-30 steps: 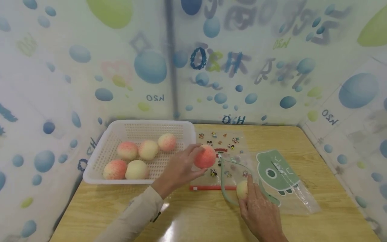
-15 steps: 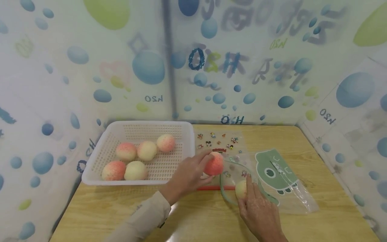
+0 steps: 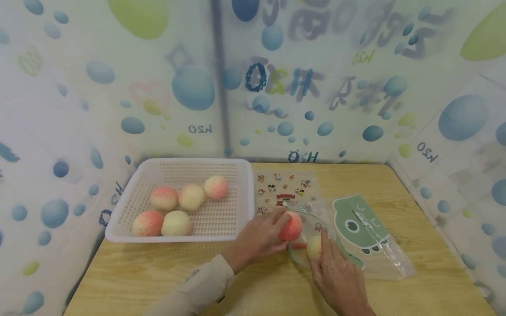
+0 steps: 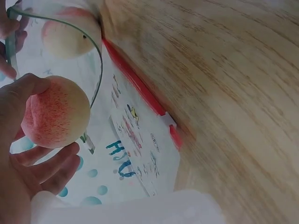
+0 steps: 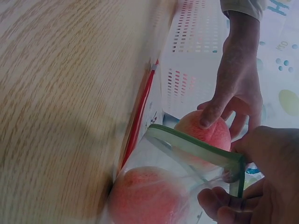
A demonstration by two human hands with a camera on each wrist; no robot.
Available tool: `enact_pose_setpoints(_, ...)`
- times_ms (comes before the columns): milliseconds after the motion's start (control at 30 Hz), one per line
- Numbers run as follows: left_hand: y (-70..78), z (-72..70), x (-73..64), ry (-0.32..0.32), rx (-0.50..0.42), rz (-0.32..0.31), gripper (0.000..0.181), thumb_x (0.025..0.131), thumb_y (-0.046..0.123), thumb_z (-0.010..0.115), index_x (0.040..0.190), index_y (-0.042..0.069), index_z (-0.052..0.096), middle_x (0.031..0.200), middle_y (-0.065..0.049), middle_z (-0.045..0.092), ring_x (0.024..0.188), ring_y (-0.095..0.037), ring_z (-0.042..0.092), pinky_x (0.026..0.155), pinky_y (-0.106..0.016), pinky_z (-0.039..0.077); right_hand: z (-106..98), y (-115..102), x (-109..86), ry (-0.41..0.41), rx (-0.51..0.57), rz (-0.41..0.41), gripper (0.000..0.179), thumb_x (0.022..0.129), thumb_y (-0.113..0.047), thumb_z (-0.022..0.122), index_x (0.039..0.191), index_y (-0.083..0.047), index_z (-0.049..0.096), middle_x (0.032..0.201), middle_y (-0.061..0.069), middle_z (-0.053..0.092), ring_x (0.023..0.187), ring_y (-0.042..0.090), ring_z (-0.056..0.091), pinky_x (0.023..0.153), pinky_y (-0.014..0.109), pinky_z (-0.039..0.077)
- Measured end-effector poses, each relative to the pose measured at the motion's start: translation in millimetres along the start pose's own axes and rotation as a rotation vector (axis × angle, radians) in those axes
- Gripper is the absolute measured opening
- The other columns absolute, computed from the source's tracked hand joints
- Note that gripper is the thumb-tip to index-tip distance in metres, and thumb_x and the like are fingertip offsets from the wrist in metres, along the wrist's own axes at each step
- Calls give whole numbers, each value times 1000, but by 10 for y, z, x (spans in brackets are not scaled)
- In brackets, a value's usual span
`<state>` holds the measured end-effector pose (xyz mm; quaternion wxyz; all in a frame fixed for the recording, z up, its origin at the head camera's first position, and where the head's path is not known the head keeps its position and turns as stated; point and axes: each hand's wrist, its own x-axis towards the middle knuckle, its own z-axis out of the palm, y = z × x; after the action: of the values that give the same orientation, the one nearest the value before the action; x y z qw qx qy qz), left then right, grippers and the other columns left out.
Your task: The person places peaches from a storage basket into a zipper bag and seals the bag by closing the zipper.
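Note:
My left hand (image 3: 258, 239) grips a pink-and-cream peach (image 3: 291, 227), thumb on one side and fingers spread beneath. In the right wrist view this held peach (image 5: 205, 130) is right at the mouth of a clear zip bag (image 3: 357, 224), which has a green rim and a green dinosaur print. My right hand (image 3: 341, 274) pinches the bag's green rim (image 5: 201, 144), and the mouth gapes. Inside the bag lies another peach (image 5: 147, 196), seen through the plastic, beside my right fingers in the head view.
A white perforated basket (image 3: 233, 239) at the left holds several peaches (image 3: 176, 224). Behind the dinosaur bag, a flat clear bag with small cartoon prints (image 3: 285, 186) and a red zip slider (image 4: 140, 86) lies on the wooden table (image 3: 427, 245). A patterned wall (image 3: 276, 127) stands behind.
My left hand has carried its peach rightward and down, from near the basket to the green-rimmed mouth of the bag. My right hand has stayed at the bag.

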<state>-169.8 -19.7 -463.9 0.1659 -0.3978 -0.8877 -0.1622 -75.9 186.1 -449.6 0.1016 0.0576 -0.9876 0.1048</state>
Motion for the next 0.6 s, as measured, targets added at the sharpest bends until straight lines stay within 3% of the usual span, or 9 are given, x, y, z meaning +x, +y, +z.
enact_pose_setpoints(167,39,46,24,-27,51,17,60,84,38,80,133,14,55,138,-10,55,108,-24,64,83,-38,56,11,4,-6,22,4,-14,71,88,-17,70,148,6,41,95,13,59,60,16,49,41,33,41)
enact_pose_setpoints(400,119,124,83,-110,89,33,62,89,44,78,139,17,53,145,-8,51,116,-26,60,87,-39,57,3,-11,11,-11,5,2,71,88,-17,70,149,5,41,92,12,58,59,16,45,41,31,40)
enact_pose_setpoints(600,152,216,110,-138,206,57,63,90,41,77,144,19,52,148,-1,51,116,-24,60,86,-39,57,9,-15,11,-19,5,3,72,88,-18,71,149,6,41,93,12,58,59,15,45,41,31,40)
